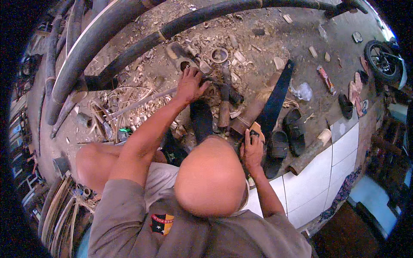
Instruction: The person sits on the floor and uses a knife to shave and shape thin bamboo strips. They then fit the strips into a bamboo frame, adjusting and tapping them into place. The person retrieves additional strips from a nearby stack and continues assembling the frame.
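Observation:
My right hand [253, 151] is closed around the light wooden handle [258, 130] of a handsaw. The saw's dark blade [275, 101] points away and to the right, above a brown bamboo tube [250, 117]. My left hand [189, 84] reaches forward with its fingers stretched and thumb apart. Its fingertips are at the hollow end of a short bamboo section [177, 56]; whether they touch it is hard to tell. Close by lie a cut bamboo ring [219, 55] and a dark-brown bamboo piece [224, 112].
Wood chips [150, 64] litter the ground. Long dark bent poles [206, 17] cross the far side. Dark slippers [294, 131] and another bamboo tube [310, 152] lie right, beside white tiles [309, 185]. Split strips [60, 206] stand at left. A motorcycle wheel [382, 62] is far right.

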Demonstrator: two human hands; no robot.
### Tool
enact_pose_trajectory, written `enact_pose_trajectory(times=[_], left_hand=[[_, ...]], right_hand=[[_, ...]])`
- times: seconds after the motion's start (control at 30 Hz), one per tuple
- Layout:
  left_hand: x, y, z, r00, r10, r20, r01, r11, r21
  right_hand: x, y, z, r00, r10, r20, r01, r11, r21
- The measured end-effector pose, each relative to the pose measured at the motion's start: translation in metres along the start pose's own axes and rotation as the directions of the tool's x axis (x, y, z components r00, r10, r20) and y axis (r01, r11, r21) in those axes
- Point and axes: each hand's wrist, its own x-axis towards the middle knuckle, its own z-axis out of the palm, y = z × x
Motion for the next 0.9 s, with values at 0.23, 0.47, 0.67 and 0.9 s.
enact_pose_trajectory(times=[0.23,0.47,0.67,0.9], left_hand=[[0.010,0.010,0.037,0.997,0.071,-0.042,-0.071,0.997,-0.011],[0.011,0.017,0.067,0.978,-0.001,-0.209,-0.040,0.980,-0.195],[0.009,0.020,0.064,0.982,-0.103,-0.160,0.085,0.990,-0.114],[0.012,0.023,0.053,0.991,-0.114,-0.076,0.103,0.985,-0.138]], right_hand=[[-0.019,-0.008,0.019,0.995,0.053,-0.090,-0.049,0.998,0.048],[-0.031,0.016,0.009,0.985,0.161,-0.064,-0.157,0.985,0.065],[-0.023,-0.006,-0.089,0.861,0.424,-0.282,-0.223,0.812,0.540],[0.005,-0.038,-0.117,0.940,0.272,-0.204,-0.019,0.642,0.767]])
